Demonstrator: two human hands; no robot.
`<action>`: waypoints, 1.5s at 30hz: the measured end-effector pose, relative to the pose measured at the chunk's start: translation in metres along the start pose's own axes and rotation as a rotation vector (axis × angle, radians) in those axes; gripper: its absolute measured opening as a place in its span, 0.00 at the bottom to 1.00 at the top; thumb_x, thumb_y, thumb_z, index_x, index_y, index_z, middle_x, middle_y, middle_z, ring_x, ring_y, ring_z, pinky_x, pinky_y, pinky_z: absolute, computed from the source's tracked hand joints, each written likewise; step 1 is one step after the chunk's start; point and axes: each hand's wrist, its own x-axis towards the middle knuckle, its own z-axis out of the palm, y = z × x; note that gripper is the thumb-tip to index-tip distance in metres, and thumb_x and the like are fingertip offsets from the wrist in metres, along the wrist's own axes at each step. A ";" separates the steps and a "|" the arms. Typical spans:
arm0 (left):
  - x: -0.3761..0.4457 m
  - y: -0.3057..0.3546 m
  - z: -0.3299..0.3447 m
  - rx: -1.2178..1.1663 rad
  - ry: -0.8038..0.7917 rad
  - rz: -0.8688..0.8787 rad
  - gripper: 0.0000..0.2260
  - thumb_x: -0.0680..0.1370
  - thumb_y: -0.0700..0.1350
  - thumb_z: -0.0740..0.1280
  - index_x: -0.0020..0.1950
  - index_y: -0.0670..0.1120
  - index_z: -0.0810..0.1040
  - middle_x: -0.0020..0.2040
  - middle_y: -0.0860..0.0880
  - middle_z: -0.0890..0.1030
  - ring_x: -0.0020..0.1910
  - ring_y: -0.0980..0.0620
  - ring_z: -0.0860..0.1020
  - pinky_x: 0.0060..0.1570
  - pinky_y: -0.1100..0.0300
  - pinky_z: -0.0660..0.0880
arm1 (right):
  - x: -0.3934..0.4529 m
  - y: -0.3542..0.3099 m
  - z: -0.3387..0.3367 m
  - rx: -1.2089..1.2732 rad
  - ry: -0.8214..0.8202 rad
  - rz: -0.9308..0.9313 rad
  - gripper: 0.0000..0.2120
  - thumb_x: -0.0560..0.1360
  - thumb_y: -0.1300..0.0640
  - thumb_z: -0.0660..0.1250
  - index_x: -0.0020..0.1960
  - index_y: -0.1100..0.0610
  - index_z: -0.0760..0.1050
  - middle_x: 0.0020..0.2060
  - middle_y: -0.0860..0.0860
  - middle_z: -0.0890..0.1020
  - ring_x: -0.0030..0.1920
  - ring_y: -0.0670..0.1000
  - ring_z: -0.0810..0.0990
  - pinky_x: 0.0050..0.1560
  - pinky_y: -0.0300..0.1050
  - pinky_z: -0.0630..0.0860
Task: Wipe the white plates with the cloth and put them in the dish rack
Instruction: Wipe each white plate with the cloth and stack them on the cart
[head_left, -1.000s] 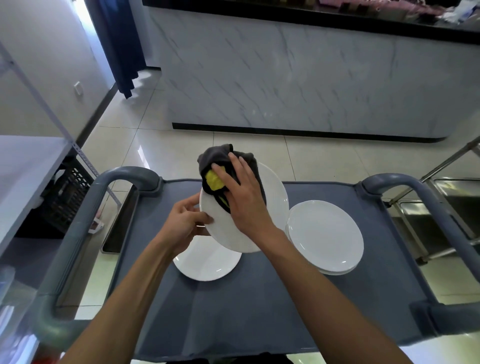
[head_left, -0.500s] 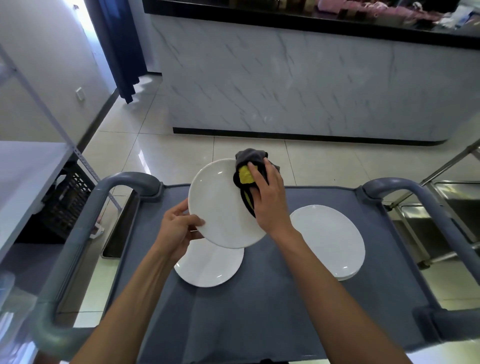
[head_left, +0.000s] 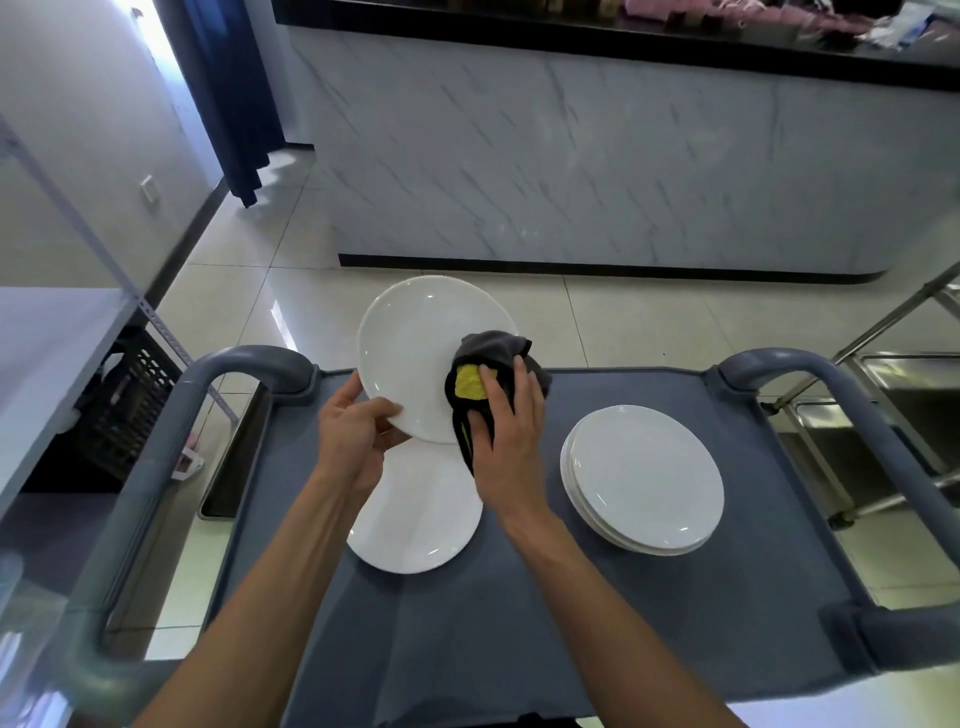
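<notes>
With your left hand (head_left: 358, 436) pinching the tilted white plate (head_left: 415, 358) at its 7 o'clock rim above the cart (head_left: 519, 623), fingers curled behind, press the cloth (head_left: 485, 374) under your right hand's (head_left: 506, 441) flattened fingers from 4 o'clock across the face.

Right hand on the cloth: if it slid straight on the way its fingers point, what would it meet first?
The right hand points up and away along the held plate. Past the cloth and the plate's far rim, likely only open air over the floor tiles; depth is unclear.
</notes>
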 end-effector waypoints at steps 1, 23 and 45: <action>0.000 0.001 0.002 -0.012 0.002 0.006 0.24 0.73 0.26 0.63 0.62 0.46 0.81 0.47 0.46 0.86 0.41 0.44 0.83 0.40 0.50 0.83 | -0.004 -0.005 0.003 0.014 -0.003 -0.010 0.24 0.83 0.59 0.62 0.78 0.50 0.65 0.81 0.51 0.53 0.81 0.54 0.47 0.79 0.46 0.48; -0.004 0.012 0.004 0.089 -0.075 0.031 0.25 0.73 0.25 0.62 0.64 0.46 0.80 0.46 0.48 0.86 0.41 0.45 0.83 0.40 0.50 0.82 | 0.030 0.013 -0.016 -0.096 0.070 -0.146 0.21 0.82 0.62 0.64 0.74 0.54 0.71 0.79 0.57 0.61 0.79 0.61 0.56 0.78 0.53 0.56; -0.007 0.006 0.001 0.349 -0.225 -0.013 0.24 0.72 0.26 0.65 0.62 0.48 0.83 0.49 0.40 0.85 0.43 0.41 0.83 0.38 0.48 0.81 | 0.052 0.001 -0.032 0.054 -0.292 -0.196 0.23 0.86 0.49 0.54 0.80 0.47 0.60 0.82 0.47 0.48 0.81 0.46 0.41 0.79 0.44 0.43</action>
